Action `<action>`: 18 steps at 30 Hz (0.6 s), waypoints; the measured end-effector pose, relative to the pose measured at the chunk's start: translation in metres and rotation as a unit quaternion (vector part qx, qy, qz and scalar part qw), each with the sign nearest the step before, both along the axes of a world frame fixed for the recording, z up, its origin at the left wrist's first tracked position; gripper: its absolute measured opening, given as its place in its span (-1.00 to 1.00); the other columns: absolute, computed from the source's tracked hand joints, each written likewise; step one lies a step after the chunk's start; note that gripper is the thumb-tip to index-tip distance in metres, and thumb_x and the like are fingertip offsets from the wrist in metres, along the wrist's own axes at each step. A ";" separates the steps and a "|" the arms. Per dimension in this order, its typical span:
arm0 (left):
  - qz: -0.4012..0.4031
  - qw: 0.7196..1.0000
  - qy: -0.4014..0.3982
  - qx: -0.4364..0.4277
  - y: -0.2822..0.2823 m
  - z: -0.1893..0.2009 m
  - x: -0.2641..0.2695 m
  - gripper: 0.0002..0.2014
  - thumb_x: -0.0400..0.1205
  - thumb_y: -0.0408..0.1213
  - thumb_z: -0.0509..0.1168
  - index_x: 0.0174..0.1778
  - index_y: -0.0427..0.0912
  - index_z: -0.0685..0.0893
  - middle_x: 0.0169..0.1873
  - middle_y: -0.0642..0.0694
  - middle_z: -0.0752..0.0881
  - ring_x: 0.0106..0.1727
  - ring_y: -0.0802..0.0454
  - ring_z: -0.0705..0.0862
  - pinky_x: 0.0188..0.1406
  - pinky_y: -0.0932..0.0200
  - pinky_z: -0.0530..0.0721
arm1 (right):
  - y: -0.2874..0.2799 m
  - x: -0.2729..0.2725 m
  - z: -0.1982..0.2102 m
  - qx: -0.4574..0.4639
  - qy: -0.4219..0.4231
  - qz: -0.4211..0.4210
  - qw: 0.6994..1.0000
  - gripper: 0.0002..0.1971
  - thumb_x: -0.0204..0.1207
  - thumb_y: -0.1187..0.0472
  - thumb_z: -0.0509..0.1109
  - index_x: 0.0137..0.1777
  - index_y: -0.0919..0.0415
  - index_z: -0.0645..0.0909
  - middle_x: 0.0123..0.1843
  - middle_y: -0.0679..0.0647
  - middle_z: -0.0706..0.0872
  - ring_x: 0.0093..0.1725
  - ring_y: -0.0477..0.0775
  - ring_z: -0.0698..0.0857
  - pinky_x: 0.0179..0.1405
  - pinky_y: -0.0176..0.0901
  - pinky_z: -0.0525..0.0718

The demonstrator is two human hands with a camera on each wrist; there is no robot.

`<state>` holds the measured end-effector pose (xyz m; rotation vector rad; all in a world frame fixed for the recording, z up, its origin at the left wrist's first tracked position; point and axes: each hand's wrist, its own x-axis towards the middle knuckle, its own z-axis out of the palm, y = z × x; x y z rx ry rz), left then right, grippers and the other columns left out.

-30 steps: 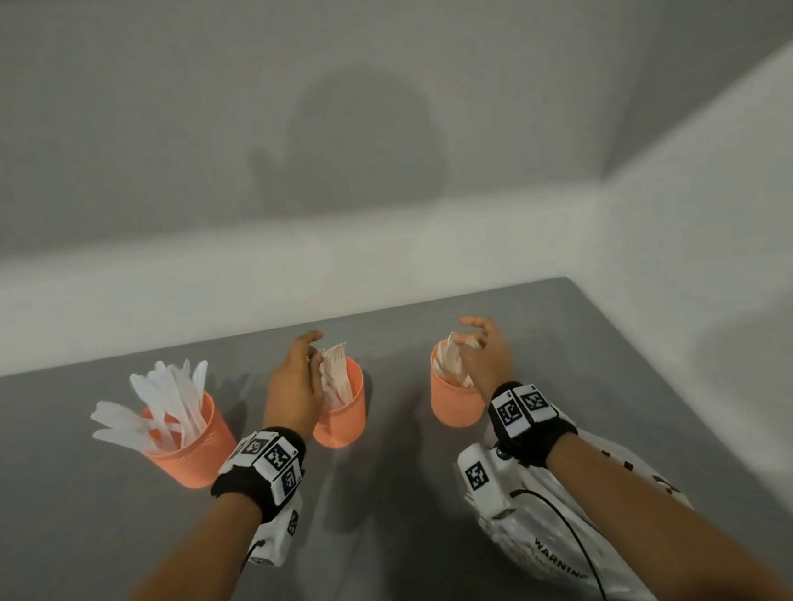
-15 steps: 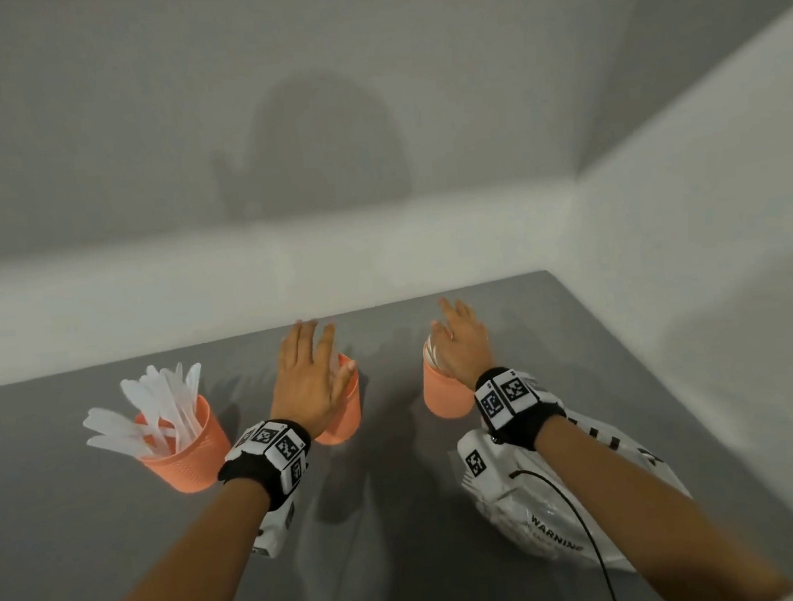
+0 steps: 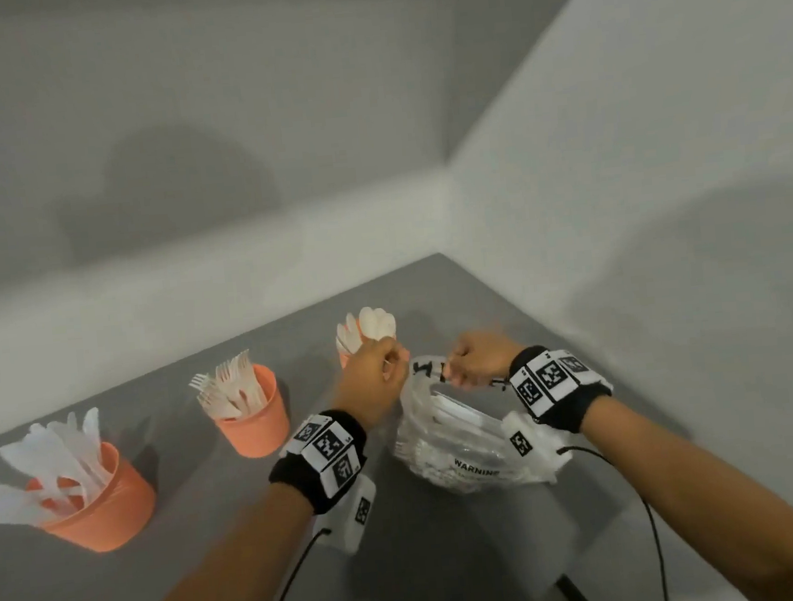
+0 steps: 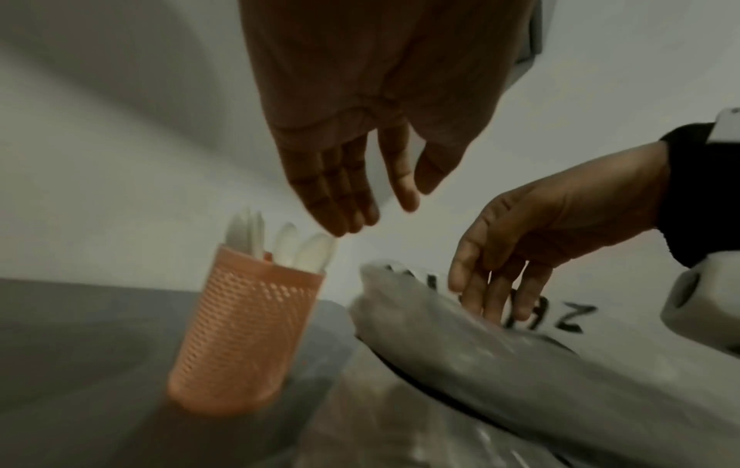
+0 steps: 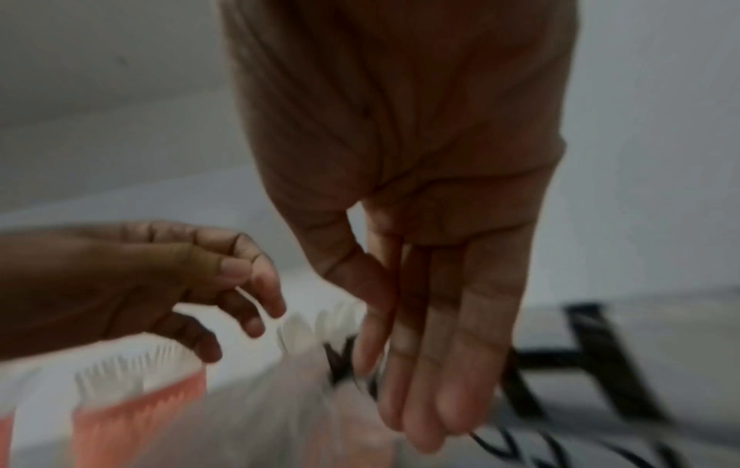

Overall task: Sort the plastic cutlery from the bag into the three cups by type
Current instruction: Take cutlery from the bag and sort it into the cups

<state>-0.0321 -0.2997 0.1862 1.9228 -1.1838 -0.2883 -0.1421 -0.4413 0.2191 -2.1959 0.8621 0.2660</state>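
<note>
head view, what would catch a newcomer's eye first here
Three orange cups stand in a row on the grey table: knife cup on the left, fork cup in the middle, spoon cup furthest back. In front of it, the left hand and right hand meet at the plastic bag's top edge.

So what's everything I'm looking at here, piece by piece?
knife cup: one, orange, table's left; white knives inside
fork cup: one, orange, middle; white forks inside
spoon cup: one, orange, beside the bag; white spoons inside
bag: one, clear with black print, table's right; white cutlery inside
table: one, grey, under everything
wristbands: two, black with square markers, on wrists
left hand: one, at bag's rim, grip unclear
right hand: one, pinches bag's rim
</note>
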 end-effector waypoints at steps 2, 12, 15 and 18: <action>-0.004 0.998 0.001 0.061 -0.009 -0.015 -0.011 -0.86 0.58 -0.23 0.31 -0.08 -0.23 0.69 -0.02 -0.20 0.60 -0.03 0.00 0.54 0.05 0.20 0.44 | 0.001 -0.012 -0.013 -0.080 0.092 0.051 0.991 -0.81 0.57 0.24 0.27 -0.13 0.32 0.66 -0.23 0.11 0.66 -0.27 0.04 0.59 -0.26 -0.22 0.55; -0.015 0.969 0.114 0.220 -0.012 -0.028 -0.032 -0.46 0.57 -0.49 0.19 0.51 -0.19 0.33 0.39 -0.24 0.45 0.29 -0.20 0.56 0.04 0.11 0.62 | 0.018 -0.036 -0.063 -0.174 0.115 0.121 0.971 -0.31 0.48 0.19 0.41 0.57 0.00 0.20 0.39 0.12 0.56 0.38 0.21 0.55 0.34 0.02 0.50; -0.028 0.972 0.116 0.201 -0.010 -0.023 -0.030 -0.43 0.54 -0.54 0.21 0.50 -0.23 0.34 0.41 -0.24 0.44 0.35 -0.22 0.51 0.12 0.07 0.60 | 0.023 -0.036 -0.074 -0.191 0.075 0.113 0.972 -0.24 0.47 0.15 0.40 0.60 -0.09 0.08 0.44 0.15 0.51 0.37 0.25 0.54 0.36 0.10 0.51; -0.016 0.974 0.111 0.198 -0.007 -0.022 -0.026 -0.42 0.52 -0.54 0.22 0.50 -0.23 0.35 0.39 -0.26 0.46 0.33 -0.23 0.53 0.17 0.01 0.62 | 0.027 -0.031 -0.079 -0.246 0.084 0.124 0.958 -0.15 0.42 0.16 0.44 0.62 0.01 0.02 0.54 0.20 0.37 0.48 0.27 0.43 0.46 0.14 0.43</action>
